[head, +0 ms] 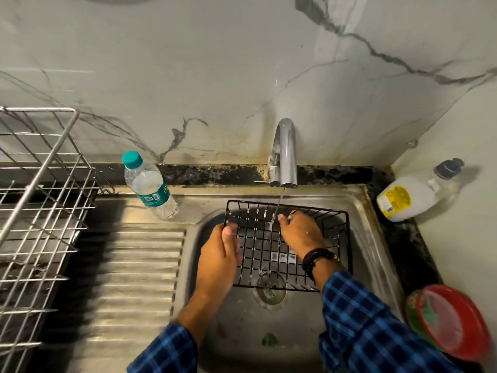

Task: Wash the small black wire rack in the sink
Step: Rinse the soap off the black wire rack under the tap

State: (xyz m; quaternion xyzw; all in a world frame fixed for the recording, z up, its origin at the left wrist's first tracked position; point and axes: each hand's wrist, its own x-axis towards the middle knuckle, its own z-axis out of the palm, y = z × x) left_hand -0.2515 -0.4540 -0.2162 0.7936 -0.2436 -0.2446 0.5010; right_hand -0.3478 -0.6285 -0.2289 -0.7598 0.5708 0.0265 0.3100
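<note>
The small black wire rack (pixel 333 232) is held over the steel sink (pixel 376 254), above the drain (pixel 269 288). My left hand (pixel 217 259) grips its left rim, thumb over the top wire. My right hand (pixel 301 232) lies inside the basket with its fingers on the far wall wires. A thin stream of water runs from the chrome tap (pixel 285 154) and falls between my hands onto the rack, by the right fingertips.
A plastic water bottle (pixel 149 184) with a teal cap stands on the sink ledge at the left. A large silver dish rack (pixel 35 211) sits over the ribbed drainboard (pixel 134 270). A soap bottle (pixel 414 195) lies at the right, and a red lidded container (pixel 451 321) sits on the counter.
</note>
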